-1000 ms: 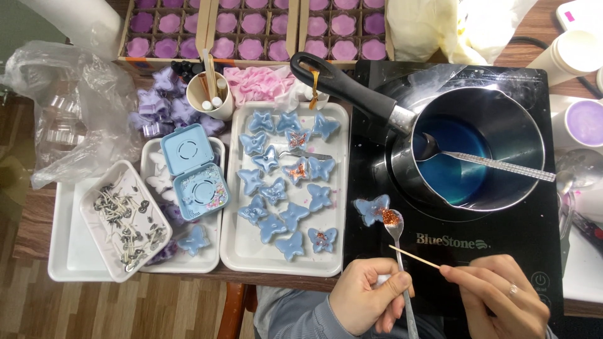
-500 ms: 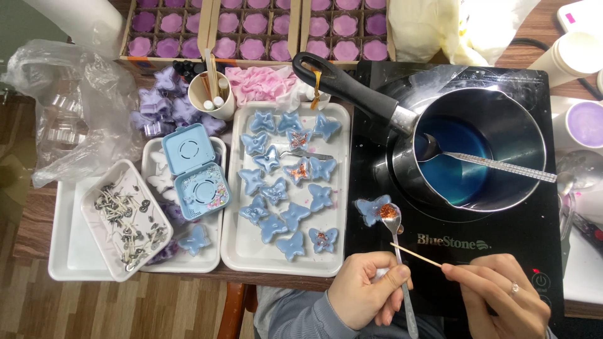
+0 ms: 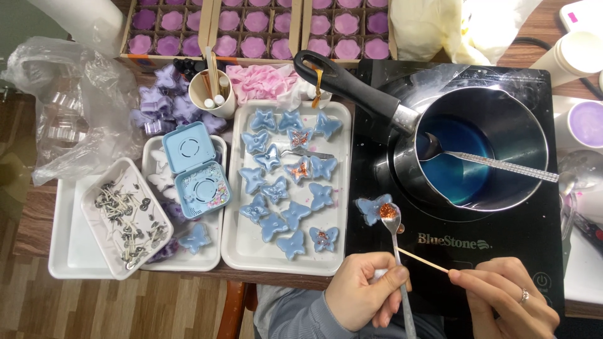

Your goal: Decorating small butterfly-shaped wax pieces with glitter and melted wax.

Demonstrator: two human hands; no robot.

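1. Left hand (image 3: 361, 295): fingers closed around the handle of one small spoon (image 3: 394, 233); the spoon bowl carries orange glitter and sits over one blue butterfly piece (image 3: 370, 208) lying on the black cooktop (image 3: 452, 251).
2. Right hand (image 3: 509, 300): thumb and forefinger pinched on one thin wooden stick (image 3: 422, 259); a ring on one finger. The stick's far end touches or crosses the spoon handle, cannot tell which.
3. One steel saucepan (image 3: 502, 125) with a black handle stands on the cooktop, holding blue liquid; one long metal spoon (image 3: 490, 162) rests in it, its handle over the right rim.
4. Large white tray (image 3: 239, 251) left of the cooktop: about 16 blue butterfly shapes (image 3: 276, 188), at least 3 with orange glitter; one pair of tweezers (image 3: 308, 152) among them.
5. Middle white tray (image 3: 210, 260): one light blue hinged case (image 3: 196, 168), open in two halves, plus one blue butterfly at the bottom.
6. One small white dish (image 3: 103, 254), tilted, holds many metal wick tabs, too many to count.
7. One paper cup (image 3: 212, 95) with sticks; purple butterfly moulds (image 3: 169, 103) left of it, pink ones (image 3: 260, 81) to the right.
8. Three cardboard boxes (image 3: 129, 37) of purple flower pieces along the top of the desk (image 3: 38, 213).
9. One clear plastic bag (image 3: 69, 113) at left.
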